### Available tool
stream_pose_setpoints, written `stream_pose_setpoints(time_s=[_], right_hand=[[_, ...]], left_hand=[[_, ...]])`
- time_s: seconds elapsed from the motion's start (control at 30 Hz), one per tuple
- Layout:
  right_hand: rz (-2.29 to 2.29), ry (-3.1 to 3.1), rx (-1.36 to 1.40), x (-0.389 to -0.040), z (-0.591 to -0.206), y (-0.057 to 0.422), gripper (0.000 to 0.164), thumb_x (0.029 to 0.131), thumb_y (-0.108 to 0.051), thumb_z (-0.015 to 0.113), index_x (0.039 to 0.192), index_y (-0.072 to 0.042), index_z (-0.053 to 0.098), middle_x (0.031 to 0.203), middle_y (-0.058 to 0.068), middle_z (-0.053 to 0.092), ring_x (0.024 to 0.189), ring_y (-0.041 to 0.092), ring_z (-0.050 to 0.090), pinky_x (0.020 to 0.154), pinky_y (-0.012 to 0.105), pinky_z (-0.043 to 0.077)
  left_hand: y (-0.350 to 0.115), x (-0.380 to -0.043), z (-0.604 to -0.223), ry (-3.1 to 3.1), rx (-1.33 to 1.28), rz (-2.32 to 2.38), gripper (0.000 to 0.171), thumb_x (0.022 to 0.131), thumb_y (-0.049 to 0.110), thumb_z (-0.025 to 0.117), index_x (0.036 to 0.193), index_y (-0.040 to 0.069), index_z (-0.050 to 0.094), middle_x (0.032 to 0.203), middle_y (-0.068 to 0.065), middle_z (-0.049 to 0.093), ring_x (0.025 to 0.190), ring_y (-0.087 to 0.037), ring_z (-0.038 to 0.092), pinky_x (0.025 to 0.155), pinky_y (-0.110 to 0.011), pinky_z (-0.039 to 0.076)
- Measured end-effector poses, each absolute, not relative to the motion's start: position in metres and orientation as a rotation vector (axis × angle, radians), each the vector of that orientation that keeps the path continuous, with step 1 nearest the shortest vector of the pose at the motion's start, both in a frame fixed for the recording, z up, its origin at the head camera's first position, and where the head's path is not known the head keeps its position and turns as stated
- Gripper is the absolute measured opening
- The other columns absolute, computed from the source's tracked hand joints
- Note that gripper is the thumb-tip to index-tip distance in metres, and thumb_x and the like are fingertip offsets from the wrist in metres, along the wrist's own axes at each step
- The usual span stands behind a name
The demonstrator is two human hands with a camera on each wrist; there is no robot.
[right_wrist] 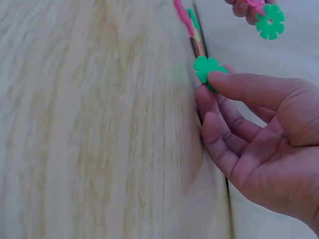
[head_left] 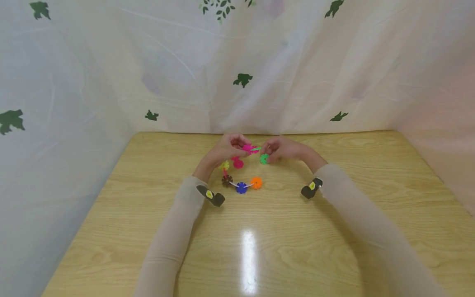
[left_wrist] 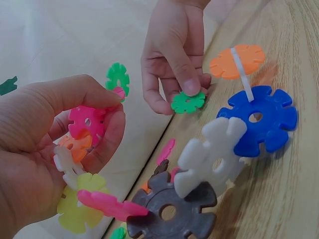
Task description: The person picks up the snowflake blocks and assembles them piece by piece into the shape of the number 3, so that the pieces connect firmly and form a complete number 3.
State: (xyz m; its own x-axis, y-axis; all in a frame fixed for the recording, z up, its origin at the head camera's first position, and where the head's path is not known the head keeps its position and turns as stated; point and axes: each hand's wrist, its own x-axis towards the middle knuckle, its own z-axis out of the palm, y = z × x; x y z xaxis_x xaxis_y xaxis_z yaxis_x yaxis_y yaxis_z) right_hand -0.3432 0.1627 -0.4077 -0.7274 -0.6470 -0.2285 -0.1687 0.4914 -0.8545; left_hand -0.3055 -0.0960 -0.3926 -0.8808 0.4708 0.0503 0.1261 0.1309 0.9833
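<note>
My left hand [head_left: 231, 148] pinches a pink notched plastic disc [left_wrist: 87, 123] between thumb and fingers. A green disc [left_wrist: 117, 79] stands out beyond its fingertips, slotted at the end of a linked chain. From the palm the chain runs down through an orange, a white and a yellow disc [left_wrist: 82, 204]. It curves on past a brown disc [left_wrist: 172, 211], a white one [left_wrist: 212, 157] and a blue one [left_wrist: 259, 122] to an orange disc [left_wrist: 238, 60]. To the right, my right hand [head_left: 285, 148] pinches a separate green disc [right_wrist: 207, 67] by its edge, a short gap from the chain's green end.
The wooden table [head_left: 297, 231] reaches back to a pale curtain [head_left: 193, 82] with dark green leaf shapes. Both hands are close to the table's far edge. Dark camera mounts [head_left: 210, 195] sit on the wrists over beige sleeves.
</note>
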Motion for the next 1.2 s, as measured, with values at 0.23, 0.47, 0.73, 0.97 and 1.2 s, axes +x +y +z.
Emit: stream_pose_setpoints(time_s=[0.23, 0.47, 0.73, 0.97, 1.2], right_hand=[[-1.318, 2.114, -0.551, -0.339, -0.408, 0.167, 0.038, 0.096, -0.005, 0.067, 0.132, 0.003, 0.061, 0.102, 0.003, 0.072, 0.084, 0.013, 0.066, 0.077, 0.026, 0.059], [-1.563, 2.05, -0.548, -0.332, -0.405, 0.169, 0.035, 0.097, -0.004, 0.065, 0.13, 0.004, 0.056, 0.098, 0.002, 0.071, 0.089, 0.02, 0.069, 0.084, 0.033, 0.06], [-1.834, 1.957, -0.524, -0.323, -0.4, 0.164, 0.014, 0.098, 0.001, 0.063, 0.111, -0.003, 0.06, 0.097, 0.002, 0.071, 0.091, 0.022, 0.073, 0.083, 0.031, 0.062], [-1.934, 1.945, -0.521, -0.319, -0.399, 0.157, 0.013, 0.096, 0.004, 0.063, 0.105, -0.006, 0.062, 0.091, 0.0, 0.071, 0.082, 0.018, 0.072, 0.08, 0.031, 0.062], [-1.942, 2.0, -0.538, -0.316, -0.396, 0.152, 0.012, 0.096, 0.001, 0.066, 0.104, -0.007, 0.063, 0.089, 0.0, 0.07, 0.081, 0.017, 0.07, 0.079, 0.035, 0.062]], left_hand=[[-0.096, -0.306, -0.394, 2.152, 0.586, 1.82, 0.026, 0.084, -0.013, 0.072, 0.11, -0.011, 0.065, 0.091, -0.001, 0.067, 0.084, -0.014, 0.062, 0.071, -0.018, 0.055], [-0.098, -0.307, -0.393, 2.126, 0.576, 1.823, 0.023, 0.087, -0.011, 0.07, 0.11, -0.008, 0.065, 0.092, -0.006, 0.069, 0.083, -0.018, 0.068, 0.084, -0.041, 0.061], [-0.101, -0.307, -0.392, 2.104, 0.552, 1.851, 0.023, 0.088, -0.011, 0.069, 0.11, -0.006, 0.065, 0.115, -0.038, 0.062, 0.083, -0.016, 0.068, 0.089, -0.046, 0.06], [-0.102, -0.308, -0.393, 2.107, 0.552, 1.858, 0.024, 0.087, -0.011, 0.069, 0.109, -0.005, 0.065, 0.1, -0.018, 0.071, 0.084, -0.018, 0.068, 0.09, -0.051, 0.059], [-0.103, -0.308, -0.392, 2.108, 0.518, 1.841, 0.024, 0.087, -0.009, 0.07, 0.11, -0.003, 0.065, 0.091, -0.004, 0.069, 0.083, -0.019, 0.068, 0.094, -0.055, 0.057]])
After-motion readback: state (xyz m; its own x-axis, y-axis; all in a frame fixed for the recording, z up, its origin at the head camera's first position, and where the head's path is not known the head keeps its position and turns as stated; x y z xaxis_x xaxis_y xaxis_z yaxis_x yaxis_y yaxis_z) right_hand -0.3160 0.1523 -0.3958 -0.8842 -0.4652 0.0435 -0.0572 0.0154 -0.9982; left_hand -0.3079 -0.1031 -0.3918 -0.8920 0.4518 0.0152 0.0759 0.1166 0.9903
